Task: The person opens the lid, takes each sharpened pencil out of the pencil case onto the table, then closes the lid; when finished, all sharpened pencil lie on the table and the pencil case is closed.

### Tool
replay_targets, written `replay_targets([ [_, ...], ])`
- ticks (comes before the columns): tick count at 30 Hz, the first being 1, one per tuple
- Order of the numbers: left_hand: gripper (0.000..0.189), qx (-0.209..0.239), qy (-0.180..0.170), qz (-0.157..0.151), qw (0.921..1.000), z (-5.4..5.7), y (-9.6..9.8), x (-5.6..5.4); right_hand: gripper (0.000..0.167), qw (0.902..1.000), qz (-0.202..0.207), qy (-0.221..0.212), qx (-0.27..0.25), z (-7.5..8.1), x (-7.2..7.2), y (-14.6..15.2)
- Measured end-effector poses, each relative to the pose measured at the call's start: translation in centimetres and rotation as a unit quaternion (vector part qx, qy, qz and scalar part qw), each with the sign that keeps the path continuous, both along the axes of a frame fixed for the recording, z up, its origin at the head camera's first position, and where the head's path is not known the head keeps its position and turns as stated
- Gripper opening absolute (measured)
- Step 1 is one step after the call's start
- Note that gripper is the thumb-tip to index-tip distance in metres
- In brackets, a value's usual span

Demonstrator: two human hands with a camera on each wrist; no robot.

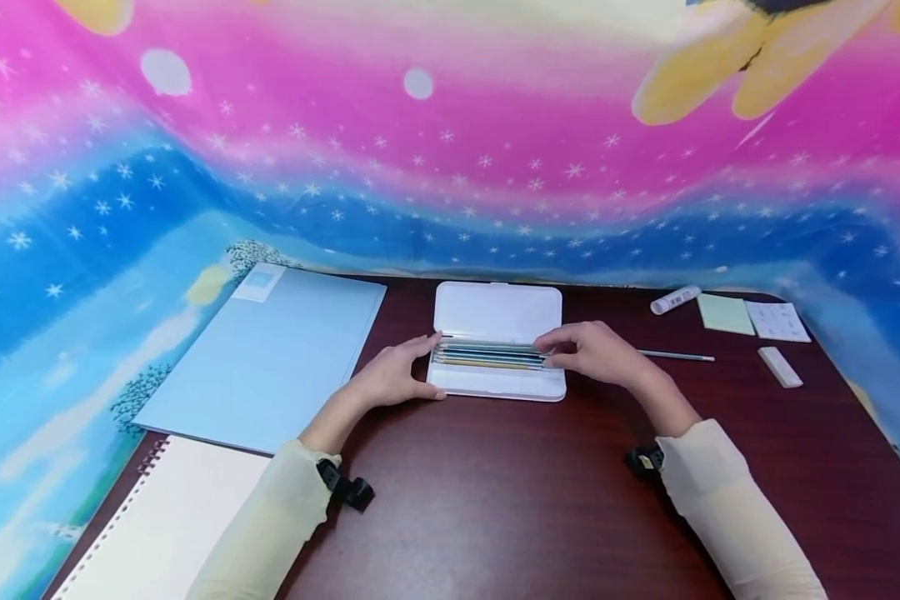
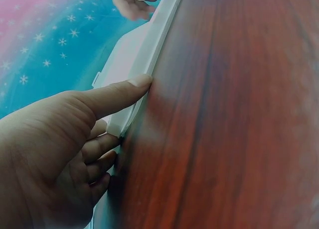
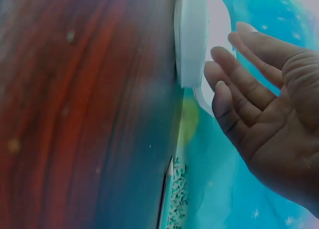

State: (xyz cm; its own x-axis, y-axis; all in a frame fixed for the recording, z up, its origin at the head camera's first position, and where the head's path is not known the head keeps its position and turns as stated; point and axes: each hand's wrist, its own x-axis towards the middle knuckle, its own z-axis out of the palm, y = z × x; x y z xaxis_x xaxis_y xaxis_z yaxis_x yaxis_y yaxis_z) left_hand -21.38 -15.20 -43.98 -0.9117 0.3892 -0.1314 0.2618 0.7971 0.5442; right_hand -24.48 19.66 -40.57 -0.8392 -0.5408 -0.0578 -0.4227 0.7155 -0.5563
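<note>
A white pencil case (image 1: 498, 307) lies with its lid open on the dark wooden table. Several pencils (image 1: 487, 358) lie side by side in its tray. My left hand (image 1: 392, 373) holds the case's left end, thumb at the front corner and fingers along the side; in the left wrist view the thumb (image 2: 117, 95) presses on the case's edge. My right hand (image 1: 596, 354) is over the right end of the tray, near the pencil ends. In the right wrist view its fingers are loosely bent, with nothing seen between them. A single pencil (image 1: 677, 356) lies on the table beyond that hand.
Left of the case are a light blue folder (image 1: 285, 358) and a spiral notebook (image 1: 172, 508). At the back right lie a white tube (image 1: 675, 300), green sticky notes (image 1: 726, 314), a white printed pad (image 1: 777, 322) and a white eraser (image 1: 780, 367). A patterned cloth (image 1: 450, 167) surrounds the table.
</note>
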Motion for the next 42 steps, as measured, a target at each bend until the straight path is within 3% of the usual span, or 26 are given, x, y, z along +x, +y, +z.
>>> replay_targets([
  [4, 0.1, -0.002, -0.001, -0.001, 1.0, 0.1, 0.2, 0.0, 0.035, 0.9991, 0.031, 0.001, 0.029, -0.2, -0.1, -0.6],
  [14, 0.101, -0.002, -0.002, -0.003, 1.0, 0.1, 0.2, -0.2, 0.028, 0.9956, 0.04, 0.005, 0.085, -0.3, -0.5, -2.1],
  [21, 0.101, -0.001, -0.001, -0.007, 1.0, 0.1, 0.5, -0.4, 0.024, 0.9949, 0.041, -0.001, 0.092, 0.0, -0.3, -2.1],
  [35, 0.101, 0.0, 0.001, -0.005, 1.0, 0.2, 0.0, 0.0, 0.027, 0.9922, -0.004, 0.002, 0.124, 0.5, -0.2, -3.4],
  [42, 0.101, -0.003, -0.002, -0.005, 1.0, 0.0, 0.3, -0.2, 0.022, 0.9931, 0.021, 0.003, 0.116, 0.3, -0.1, -3.3],
])
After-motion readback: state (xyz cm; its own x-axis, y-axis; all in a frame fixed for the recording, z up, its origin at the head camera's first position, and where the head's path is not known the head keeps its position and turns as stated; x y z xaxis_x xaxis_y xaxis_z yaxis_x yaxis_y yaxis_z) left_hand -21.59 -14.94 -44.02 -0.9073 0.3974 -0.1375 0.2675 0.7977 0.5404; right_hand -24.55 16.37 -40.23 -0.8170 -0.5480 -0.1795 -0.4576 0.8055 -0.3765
